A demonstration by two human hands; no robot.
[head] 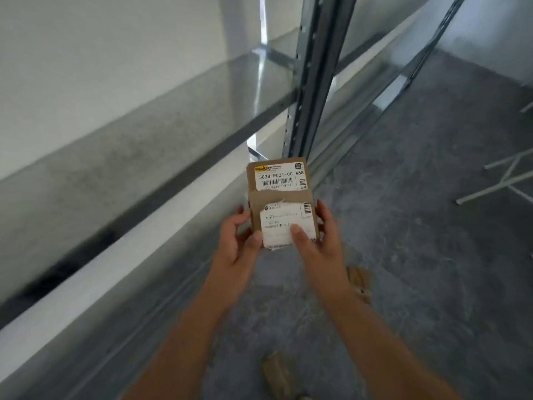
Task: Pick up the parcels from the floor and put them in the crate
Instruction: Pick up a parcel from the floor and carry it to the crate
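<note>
A small brown cardboard parcel point(279, 197) with white shipping labels and barcodes is held up in front of me, above the grey floor. My left hand point(236, 241) grips its left edge, thumb on the front. My right hand point(320, 241) grips its right edge, thumb pressed on the lower label. No crate is in view.
A metal shelf point(173, 119) runs along the left wall, with an upright steel post point(308, 90) just behind the parcel. White thin frame legs point(501, 180) stand on the floor at the right. My sandalled feet point(357, 281) show below the hands.
</note>
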